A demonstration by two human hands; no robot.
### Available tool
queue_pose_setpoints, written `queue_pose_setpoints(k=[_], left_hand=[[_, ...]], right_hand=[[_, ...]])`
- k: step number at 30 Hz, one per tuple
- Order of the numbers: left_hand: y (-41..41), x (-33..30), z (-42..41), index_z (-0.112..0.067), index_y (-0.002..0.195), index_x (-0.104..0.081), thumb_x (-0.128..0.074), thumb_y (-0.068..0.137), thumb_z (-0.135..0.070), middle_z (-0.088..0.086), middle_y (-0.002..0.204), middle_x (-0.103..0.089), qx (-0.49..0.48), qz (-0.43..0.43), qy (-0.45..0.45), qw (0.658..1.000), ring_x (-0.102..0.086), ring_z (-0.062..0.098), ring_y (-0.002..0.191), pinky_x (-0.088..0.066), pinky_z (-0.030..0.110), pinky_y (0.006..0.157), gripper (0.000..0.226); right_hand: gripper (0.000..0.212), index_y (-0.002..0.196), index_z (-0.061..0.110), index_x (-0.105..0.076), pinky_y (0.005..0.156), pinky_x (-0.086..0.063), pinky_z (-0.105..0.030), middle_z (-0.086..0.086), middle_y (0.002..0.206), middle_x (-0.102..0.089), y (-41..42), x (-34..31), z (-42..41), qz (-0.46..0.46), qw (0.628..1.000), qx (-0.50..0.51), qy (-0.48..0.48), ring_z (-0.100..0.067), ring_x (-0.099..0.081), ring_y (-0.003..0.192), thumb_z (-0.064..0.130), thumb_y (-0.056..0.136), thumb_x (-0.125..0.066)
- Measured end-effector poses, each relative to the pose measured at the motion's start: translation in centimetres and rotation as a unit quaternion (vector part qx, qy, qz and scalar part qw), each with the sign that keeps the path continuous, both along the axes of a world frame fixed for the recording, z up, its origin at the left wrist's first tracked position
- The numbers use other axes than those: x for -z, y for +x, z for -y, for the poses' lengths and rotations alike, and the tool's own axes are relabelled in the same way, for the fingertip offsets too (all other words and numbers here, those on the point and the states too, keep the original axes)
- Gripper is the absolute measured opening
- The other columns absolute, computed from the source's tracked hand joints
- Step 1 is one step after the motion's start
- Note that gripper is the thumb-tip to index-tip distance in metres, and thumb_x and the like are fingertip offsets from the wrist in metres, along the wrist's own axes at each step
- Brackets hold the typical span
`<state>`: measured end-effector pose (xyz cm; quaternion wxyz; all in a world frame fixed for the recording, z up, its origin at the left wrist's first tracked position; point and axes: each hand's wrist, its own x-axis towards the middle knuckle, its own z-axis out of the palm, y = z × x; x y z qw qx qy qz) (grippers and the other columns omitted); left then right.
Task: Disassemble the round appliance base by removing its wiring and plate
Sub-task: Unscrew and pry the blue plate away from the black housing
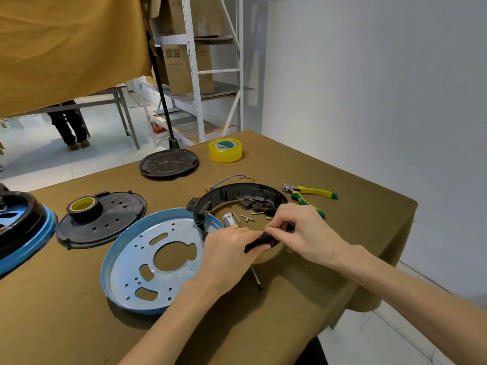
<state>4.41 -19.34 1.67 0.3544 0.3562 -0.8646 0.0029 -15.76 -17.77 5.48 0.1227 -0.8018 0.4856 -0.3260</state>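
Both grips are closed on the same small piece: a dark wiring bundle (259, 242) is held in the curled fingers of the left hand (226, 255), while its upper end, where reddish strands show, is pinched by the fingertips of the right hand (295, 231). The bundle is held at the near rim of the round black base ring (237, 192), which stands on the tabletop (329, 259) with its open side up. The wiring stage appears to be in hand, and the plate stage looks done already, since the blue-rimmed metal plate (158, 262) lies apart on the ring's left, its near edge just touched by the ring. The bundle's long axis runs from lower left to upper right, its free end pointed toward the right hand and the ring's interior. Whether it is still attached to the ring cannot be told, as the joint is hidden by the fingers. For the next move, a steady hold by the left hand and a careful pull or unpicking by the right would seem to be called for, so that the strands are freed without snapping. Inside the ring, loose screws (246, 217), a small white part (228, 219) and black switch pieces (253, 205) are seen. Yellow-handled cutters (315, 192) lie just beyond the ring on the right, and a screwdriver tip (257, 279) pokes out below the hands.
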Motion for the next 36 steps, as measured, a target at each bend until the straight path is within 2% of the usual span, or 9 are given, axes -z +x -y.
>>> queue_pose_setpoints(k=[10, 18, 21, 24, 27, 29, 31, 33, 36], left_hand=[[0.0, 0.3, 0.1, -0.027, 0.108, -0.08, -0.079, 0.086, -0.038, -0.01, 0.084, -0.078, -0.003, 0.01, -0.005, 1.0, -0.066, 0.005, 0.069, -0.051, 0.022, 0.062, 0.024], [0.1, 0.5, 0.2, -0.028, 0.109, -0.079, -0.076, 0.088, -0.04, -0.011, 0.086, -0.078, -0.01, 0.002, -0.002, 1.0, -0.066, 0.004, 0.071, -0.054, 0.025, 0.063, 0.024], [0.1, 0.5, 0.2, -0.029, 0.113, -0.078, -0.077, 0.088, -0.04, -0.011, 0.09, -0.079, -0.011, 0.001, 0.0, 1.0, -0.067, 0.004, 0.075, -0.055, 0.025, 0.066, 0.027], [0.4, 0.4, 0.2, -0.028, 0.118, -0.075, -0.078, 0.088, -0.04, -0.011, 0.094, -0.079, -0.021, -0.009, 0.002, 1.0, -0.068, 0.005, 0.079, -0.057, 0.028, 0.068, 0.033], [0.6, 0.2, 0.2, -0.026, 0.128, -0.07, -0.076, 0.088, -0.043, -0.008, 0.098, -0.079, -0.033, -0.024, 0.026, 0.999, -0.071, 0.008, 0.087, -0.059, 0.035, 0.079, 0.044], [0.9, -0.1, 0.3, -0.025, 0.134, -0.067, -0.077, 0.088, -0.042, -0.009, 0.098, -0.078, -0.042, -0.046, 0.039, 0.997, -0.072, 0.009, 0.09, -0.059, 0.037, 0.084, 0.051], [1.4, -0.6, 0.6, -0.028, 0.14, -0.06, -0.08, 0.086, -0.039, -0.012, 0.095, -0.076, -0.045, -0.068, 0.052, 0.995, -0.07, 0.007, 0.087, -0.059, 0.035, 0.081, 0.059], [2.0, -1.1, 0.9, -0.037, 0.146, -0.052, -0.081, 0.085, -0.036, -0.014, 0.098, -0.075, -0.041, -0.079, 0.061, 0.994, -0.069, 0.005, 0.087, -0.058, 0.027, 0.08, 0.067], [2.7, -1.6, 1.4, -0.037, 0.144, -0.056, -0.079, 0.087, -0.03, -0.01, 0.106, -0.076, -0.04, -0.081, 0.044, 0.995, -0.063, -0.002, 0.09, -0.046, 0.008, 0.081, 0.061]], right_hand=[[0.005, 0.085, 0.024, -0.081, 0.067, -0.049, -0.023, 0.014, 0.081, -0.066, 0.3, 0.6, -0.5, 0.038, 0.999, 0.022, -0.01, -0.011, -0.062, 0.08, 0.023, 0.089, -0.078], [0.009, 0.086, 0.028, -0.082, 0.07, -0.053, -0.037, 0.017, 0.086, -0.064, 0.6, 0.8, -0.7, 0.004, 0.998, 0.05, -0.023, -0.009, -0.059, 0.083, 0.033, 0.09, -0.075], [0.007, 0.093, 0.028, -0.082, 0.065, -0.052, -0.028, 0.015, 0.085, -0.068, 0.2, 0.9, -0.6, 0.076, 0.996, 0.055, 0.004, -0.011, -0.063, 0.078, 0.027, 0.089, -0.077], [0.013, 0.102, 0.024, -0.08, 0.061, -0.044, -0.015, 0.014, 0.083, -0.07, -0.1, 1.5, -0.9, 0.186, 0.974, 0.116, -0.054, -0.011, -0.06, 0.072, 0.019, 0.09, -0.076], [0.011, 0.086, 0.025, -0.07, 0.059, -0.042, -0.016, 0.011, 0.074, -0.064, -0.3, 2.6, -1.4, 0.251, 0.951, 0.167, -0.072, -0.008, -0.055, 0.066, 0.018, 0.095, -0.069], [0.022, 0.076, 0.028, -0.06, 0.059, -0.04, -0.015, 0.009, 0.071, -0.061, 0.0, 3.6, -1.5, 0.212, 0.962, 0.172, 0.0, -0.005, -0.053, 0.062, 0.028, 0.097, -0.064], [0.03, 0.072, 0.029, -0.058, 0.062, -0.043, -0.022, 0.009, 0.067, -0.059, 0.8, 4.4, -1.6, 0.086, 0.981, 0.147, 0.09, -0.004, -0.054, 0.062, 0.043, 0.098, -0.06], [0.037, 0.082, 0.03, -0.057, 0.062, -0.046, -0.025, 0.011, 0.073, -0.06, 2.2, 4.8, -1.2, -0.045, 0.98, 0.138, 0.134, -0.003, -0.057, 0.067, 0.065, 0.094, -0.051], [0.052, 0.081, 0.03, -0.047, 0.053, -0.038, -0.027, 0.012, 0.076, -0.055, 4.5, 4.5, 0.7, -0.123, 0.968, 0.158, 0.15, -0.007, -0.055, 0.065, 0.081, 0.086, -0.042]])
